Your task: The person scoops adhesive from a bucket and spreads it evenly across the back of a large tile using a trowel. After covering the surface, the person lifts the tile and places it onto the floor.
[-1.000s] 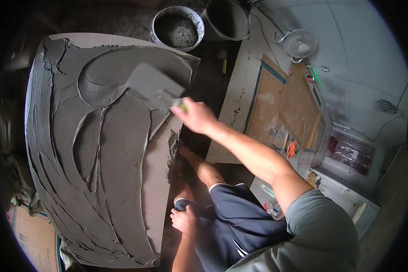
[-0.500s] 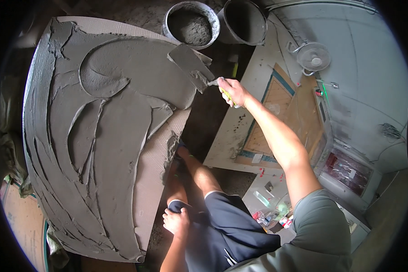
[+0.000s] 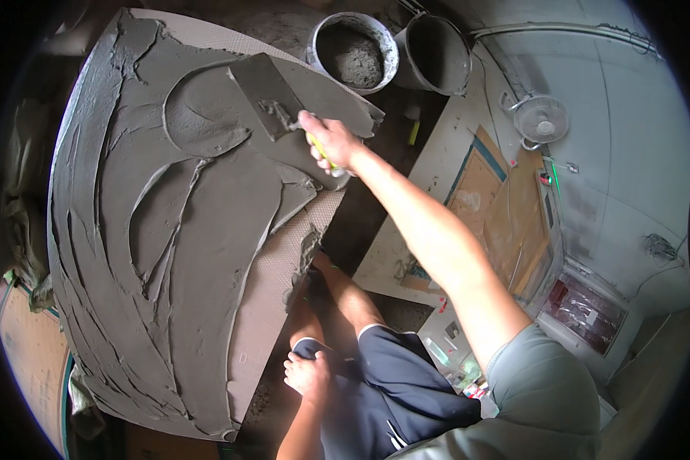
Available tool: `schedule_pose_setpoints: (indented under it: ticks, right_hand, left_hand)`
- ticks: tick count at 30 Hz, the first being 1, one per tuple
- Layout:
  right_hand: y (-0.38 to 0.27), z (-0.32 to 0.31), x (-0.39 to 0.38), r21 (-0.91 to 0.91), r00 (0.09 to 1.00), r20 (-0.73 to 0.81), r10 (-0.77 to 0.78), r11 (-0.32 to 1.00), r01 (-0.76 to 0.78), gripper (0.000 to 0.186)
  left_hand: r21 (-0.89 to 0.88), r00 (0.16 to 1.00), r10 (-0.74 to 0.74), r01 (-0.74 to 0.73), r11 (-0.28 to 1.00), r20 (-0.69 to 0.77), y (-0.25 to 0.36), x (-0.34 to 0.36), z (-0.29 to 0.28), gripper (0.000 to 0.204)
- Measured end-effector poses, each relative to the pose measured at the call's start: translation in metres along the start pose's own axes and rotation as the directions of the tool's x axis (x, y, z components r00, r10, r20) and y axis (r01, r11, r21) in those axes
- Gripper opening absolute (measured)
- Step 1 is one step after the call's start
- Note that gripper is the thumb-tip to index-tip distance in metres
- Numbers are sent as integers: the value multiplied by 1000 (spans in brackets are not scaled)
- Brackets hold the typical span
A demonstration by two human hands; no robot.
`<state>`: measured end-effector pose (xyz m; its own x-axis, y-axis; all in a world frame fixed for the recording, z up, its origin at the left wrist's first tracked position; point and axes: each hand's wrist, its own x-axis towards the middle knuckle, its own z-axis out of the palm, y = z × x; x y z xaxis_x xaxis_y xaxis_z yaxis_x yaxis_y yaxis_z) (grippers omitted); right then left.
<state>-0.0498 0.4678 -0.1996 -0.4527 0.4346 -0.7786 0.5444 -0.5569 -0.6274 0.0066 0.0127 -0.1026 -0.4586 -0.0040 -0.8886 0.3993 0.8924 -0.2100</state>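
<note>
My right hand (image 3: 330,144) is closed round the yellow handle of a flat, mortar-smeared trowel (image 3: 261,92), whose blade lies over the grey mortar (image 3: 192,253) near the board's far end. The mortar coats most of a large panel (image 3: 261,322), leaving a pale, dimpled strip bare along its right side and a narrow one at the far edge. Ridges and a curved swirl show in the coat, with a loose lump on the right edge. My left hand (image 3: 307,376) rests on my left knee, fingers curled on it beside the board.
Two buckets stand beyond the board, one holding grey mix (image 3: 353,57), the other darker inside (image 3: 433,57). At right are a pale bench (image 3: 395,253) with wooden boards (image 3: 491,207), a white fan (image 3: 543,123) and small clutter (image 3: 460,368). Another board (image 3: 31,345) leans at lower left.
My right hand first carried the trowel right to the board's edge, then back left over the mortar. The view has shifted slightly. My left hand stays on my knee.
</note>
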Motion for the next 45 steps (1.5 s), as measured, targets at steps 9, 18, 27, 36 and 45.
schedule_pose_setpoints:
  ticks: [9,18,27,36,45]
  right_hand:
    - [-44,158,37,-349,999,37,-2,937,15,77]
    - [-28,137,-22,-926,977,92,-193,343,155,70]
    - [-121,84,92,-886,919,-183,-348,464,0,73]
    - [-69,4,41,-796,977,-113,-178,605,19,72]
    - [90,-42,-128,-505,899,-426,-103,851,-142,56]
  left_hand:
    - [-61,1000,4,-5,998,-21,-6,-1,-2,65]
    - [-115,1000,-4,1,993,-30,-12,0,-14,64]
    - [-254,997,-75,65,965,-26,12,-4,-25,58]
    - [-220,987,-161,157,963,-2,43,-9,-24,63]
    - [-96,987,-163,162,982,3,57,0,-11,65]
